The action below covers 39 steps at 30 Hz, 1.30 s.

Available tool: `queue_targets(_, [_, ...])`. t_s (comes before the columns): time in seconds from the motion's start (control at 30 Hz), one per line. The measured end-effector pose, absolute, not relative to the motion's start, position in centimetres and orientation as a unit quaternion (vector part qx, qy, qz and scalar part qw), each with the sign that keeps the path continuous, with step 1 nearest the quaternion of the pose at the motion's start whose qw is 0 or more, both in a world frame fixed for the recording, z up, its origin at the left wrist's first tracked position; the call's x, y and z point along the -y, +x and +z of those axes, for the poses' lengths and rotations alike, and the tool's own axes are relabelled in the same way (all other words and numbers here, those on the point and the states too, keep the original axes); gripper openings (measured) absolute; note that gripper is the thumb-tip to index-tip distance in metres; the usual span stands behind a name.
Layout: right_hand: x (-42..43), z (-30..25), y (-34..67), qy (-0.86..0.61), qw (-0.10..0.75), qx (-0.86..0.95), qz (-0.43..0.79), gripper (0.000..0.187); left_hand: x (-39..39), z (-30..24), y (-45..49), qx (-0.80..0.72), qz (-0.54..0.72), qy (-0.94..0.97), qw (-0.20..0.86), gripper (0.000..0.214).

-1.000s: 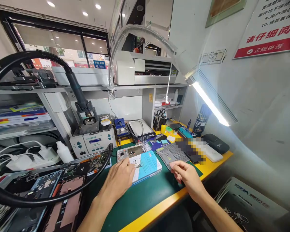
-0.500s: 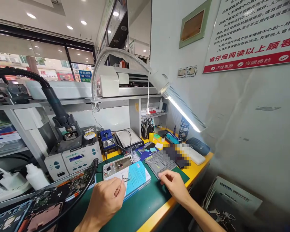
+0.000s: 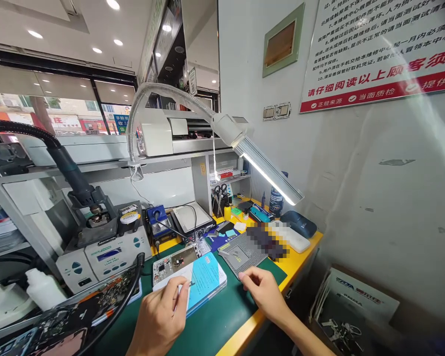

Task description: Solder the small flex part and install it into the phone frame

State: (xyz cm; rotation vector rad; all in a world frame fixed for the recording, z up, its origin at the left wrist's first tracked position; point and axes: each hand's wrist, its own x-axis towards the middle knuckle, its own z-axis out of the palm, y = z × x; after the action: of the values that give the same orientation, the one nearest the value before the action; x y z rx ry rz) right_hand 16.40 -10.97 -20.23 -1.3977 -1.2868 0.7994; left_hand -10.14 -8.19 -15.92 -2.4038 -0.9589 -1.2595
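My left hand (image 3: 161,319) rests on a white and blue flat box (image 3: 202,279) on the green mat (image 3: 222,321), its fingers pinching a small metal part (image 3: 190,284) on the box. An opened phone frame with a circuit board (image 3: 172,260) lies just behind the box. My right hand (image 3: 263,292) hovers over the mat to the right, fingers curled, holding nothing I can see, next to a grey perforated pad (image 3: 242,254).
A hot-air station (image 3: 103,254) with a black hose stands at the left, a blue soldering station (image 3: 156,222) and heating plate (image 3: 190,217) behind. A lit gooseneck lamp (image 3: 269,175) hangs over the bench. Dismantled phones (image 3: 77,316) lie left. A wall is close on the right.
The view has swung right and upward, showing more wall. My left hand has stayed on the box and my right hand has drifted slightly left toward it.
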Motion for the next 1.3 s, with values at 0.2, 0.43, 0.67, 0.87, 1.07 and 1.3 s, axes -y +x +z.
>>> queue_targets(0.2, [11.1, -20.5, 16.4, -0.578, 0.522, 0.533, 0.332, 0.049, 8.2, -16.4, -9.7, 0.327, -0.434, -0.827, 0.143, 0.009])
queue_targets(0.43, [11.2, -20.6, 16.5, -0.579, 0.523, 0.534, 0.327, 0.045, 8.3, -16.3, -9.7, 0.319, -0.434, -0.832, 0.131, 0.008])
queue_targets(0.67, [11.3, -20.5, 16.4, -0.588, 0.512, 0.539, 0.319, 0.046, 8.5, -16.1, -9.5, 0.308, -0.441, -0.834, 0.124, 0.013])
queue_targets(0.87, [11.6, -19.8, 16.0, -0.583, 0.508, 0.559, 0.301, 0.05, 8.7, -16.4, -9.2, 0.304, -0.45, -0.829, 0.131, 0.035])
queue_targets(1.07, [11.7, -14.9, 11.4, -0.523, 0.518, 0.629, 0.25, 0.038, 8.6, -16.3, -9.1, 0.291, -0.501, -0.804, 0.134, 0.038])
queue_targets(1.3, [5.8, -10.2, 3.0, -0.464, 0.425, 0.736, 0.25, 0.016, 8.7, -15.9, -10.1, 0.32, -0.572, -0.739, 0.153, 0.04])
